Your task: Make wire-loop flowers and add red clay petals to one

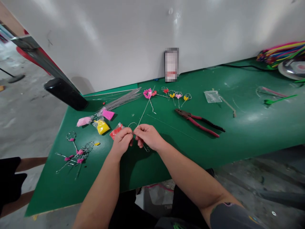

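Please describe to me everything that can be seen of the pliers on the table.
The pliers have a dark, brownish head that looks like worn metal, and two long handles. The nearer handle is red; the farther handle is red near the pivot and black toward its end. The handles stand somewhat apart; whether the jaws meet is unclear. They lie flat on the green table, right of both hands, head toward the upper left. Neither hand touches them.
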The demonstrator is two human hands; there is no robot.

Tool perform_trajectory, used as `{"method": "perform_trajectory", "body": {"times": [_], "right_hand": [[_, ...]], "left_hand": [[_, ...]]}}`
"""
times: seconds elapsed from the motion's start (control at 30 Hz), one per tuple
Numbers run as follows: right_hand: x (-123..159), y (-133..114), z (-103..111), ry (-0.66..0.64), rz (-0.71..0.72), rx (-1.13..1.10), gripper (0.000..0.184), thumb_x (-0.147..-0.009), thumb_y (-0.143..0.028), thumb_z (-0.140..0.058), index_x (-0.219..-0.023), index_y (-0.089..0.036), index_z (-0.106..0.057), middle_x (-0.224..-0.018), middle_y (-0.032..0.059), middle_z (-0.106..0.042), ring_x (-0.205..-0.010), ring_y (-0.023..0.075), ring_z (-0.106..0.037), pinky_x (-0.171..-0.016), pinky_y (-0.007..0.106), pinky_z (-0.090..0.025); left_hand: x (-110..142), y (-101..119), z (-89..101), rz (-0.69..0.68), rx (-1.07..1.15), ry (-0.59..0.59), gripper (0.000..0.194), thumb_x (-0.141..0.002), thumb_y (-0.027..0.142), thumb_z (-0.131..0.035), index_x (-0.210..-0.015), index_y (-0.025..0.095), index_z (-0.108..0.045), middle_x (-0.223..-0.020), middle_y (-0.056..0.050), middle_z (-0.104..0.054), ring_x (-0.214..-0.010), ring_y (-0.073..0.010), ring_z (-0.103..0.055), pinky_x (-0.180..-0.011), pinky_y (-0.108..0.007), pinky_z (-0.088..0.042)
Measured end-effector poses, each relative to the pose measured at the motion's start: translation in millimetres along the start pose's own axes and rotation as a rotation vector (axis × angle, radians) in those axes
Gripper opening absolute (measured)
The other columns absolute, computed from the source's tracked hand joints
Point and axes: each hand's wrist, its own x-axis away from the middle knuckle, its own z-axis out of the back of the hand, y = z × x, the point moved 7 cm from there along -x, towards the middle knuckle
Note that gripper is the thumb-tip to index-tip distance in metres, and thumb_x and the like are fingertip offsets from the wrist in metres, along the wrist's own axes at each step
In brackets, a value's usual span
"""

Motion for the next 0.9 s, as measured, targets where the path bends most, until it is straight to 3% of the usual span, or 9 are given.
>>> {"method": "perform_trajectory", "body": {"times": [0.13, 0.33, 0.53, 0.77, 0.9], "right_hand": [[-1.2, 2.5, 3.0, 0.051, 0.004, -0.063, 0.012, -0.075, -0.017, -0.05, -0.063, -0.017, -0.048, -0.046, -0.0084, -0.049, -0.031, 0.0048, -0.046, -0.031, 0.016, -0.039], [-1.1, 1.3, 4.4, 0.1, 0.031, 0.048, 0.013, -0.076, -0.017, -0.05, -0.062, -0.017, -0.049, -0.045, -0.0086, -0.049, -0.032, 0.0049, -0.047, -0.031, 0.015, -0.04], [-1.4, 4.7, 2.9, 0.08, -0.007, 0.051, 0.014, -0.077, -0.016, -0.05, -0.063, -0.017, -0.048, -0.045, -0.0083, -0.05, -0.031, 0.005, -0.047, -0.031, 0.015, -0.039], [-2.8, 5.2, -1.1, 0.018, 0.01, -0.081, 0.015, -0.076, -0.023, -0.052, -0.063, -0.017, -0.048, -0.048, -0.006, -0.054, -0.037, 0.0064, -0.051, -0.036, 0.018, -0.042], [-3.2, 4.2, -1.7, -0.005, 0.027, -0.101, 0.017, -0.072, -0.029, -0.058, -0.065, -0.016, -0.051, -0.052, -0.0045, -0.056, -0.044, 0.0078, -0.056, -0.042, 0.019, -0.044]], "left_hand": [[-1.1, -1.8, 0.1, 0.008, 0.082, 0.025, 0.008, -0.062, 0.016, -0.045, -0.055, 0.018, -0.046, -0.047, 0.006, -0.042, -0.038, -0.0072, -0.042, -0.038, -0.02, -0.035], [-1.2, 2.6, 4.7, -0.003, -0.06, 0.146, 0.004, -0.062, 0.016, -0.046, -0.059, 0.018, -0.048, -0.046, 0.007, -0.044, -0.036, -0.0062, -0.042, -0.037, -0.019, -0.032], [-0.7, 9.2, 5.5, -0.056, -0.162, 0.144, 0.013, -0.064, 0.012, -0.044, -0.053, 0.018, -0.048, -0.042, 0.006, -0.043, -0.038, -0.006, -0.042, -0.041, -0.018, -0.034], [-0.4, 4.9, 4.2, 0.009, 0.041, 0.194, 0.003, -0.063, 0.017, -0.05, -0.065, 0.019, -0.051, -0.048, 0.006, -0.051, -0.039, -0.0086, -0.048, -0.039, -0.02, -0.039], [0.6, 4.5, 6.4, 0.003, 0.115, 0.236, 0.004, -0.063, 0.015, -0.05, -0.061, 0.018, -0.053, -0.049, 0.004, -0.052, -0.041, -0.0087, -0.049, -0.04, -0.021, -0.041]]}}
